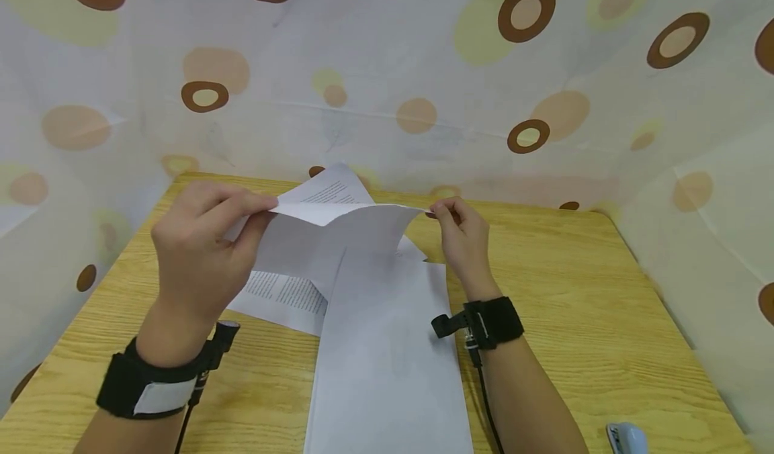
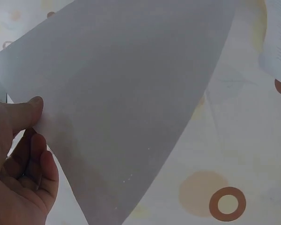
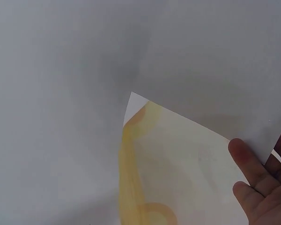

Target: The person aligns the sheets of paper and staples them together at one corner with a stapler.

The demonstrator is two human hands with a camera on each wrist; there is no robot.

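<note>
A white sheet of paper (image 1: 363, 229) is stretched in the air between both hands, its near part bowed downward. My left hand (image 1: 208, 239) pinches the sheet's left edge between thumb and forefinger; the left wrist view shows the thumb (image 2: 30, 110) on its blank face. At the opposite end, my right hand (image 1: 465, 242) pinches a corner, and its other fingers are curled. Below the sheet lies a stack of white paper (image 1: 387, 373), blank side up, reaching the near edge of view. Printed sheets (image 1: 281, 299) lie at an angle, partly hidden by the held sheet and the stack.
A pale blue stapler (image 1: 629, 438) is at the lower right, cut off by the frame. The wooden table (image 1: 562, 320) meets a spotted cloth (image 1: 375, 58) behind and at both sides. Each wrist wears a black strap with a camera and cable.
</note>
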